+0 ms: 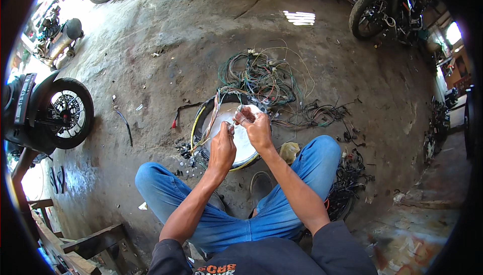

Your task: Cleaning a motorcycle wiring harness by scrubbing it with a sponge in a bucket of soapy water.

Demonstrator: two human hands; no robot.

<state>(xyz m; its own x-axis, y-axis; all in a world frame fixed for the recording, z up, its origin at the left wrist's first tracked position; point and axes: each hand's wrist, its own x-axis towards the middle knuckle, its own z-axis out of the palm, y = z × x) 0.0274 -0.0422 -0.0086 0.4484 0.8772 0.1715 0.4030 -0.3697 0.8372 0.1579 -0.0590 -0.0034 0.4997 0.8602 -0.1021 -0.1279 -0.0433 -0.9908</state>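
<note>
Above a round black tub (204,116) with white, foamy-looking contents (245,143), my two hands meet, fingertips close together. My left hand (222,146) pinches a thin electrical wire, mostly hidden by the fingers. On the same wire, as far as I can tell, my right hand (257,127) closes thumb and fingers; a greenish strand rises past it. A bundle of multicoloured wires (215,114) hangs over the tub's left side, beside a yellow strand (196,124) along the rim. Beyond the tub, a large tangle of wiring harness (256,77) lies on the floor.
More loose wires (317,114) spread right of the tub. Black harness pieces (349,180) lie beside my right knee. Motorcycle wheels stand at left (69,113) and upper right (368,15). A wooden frame (94,241) is at lower left, near sandals (57,180).
</note>
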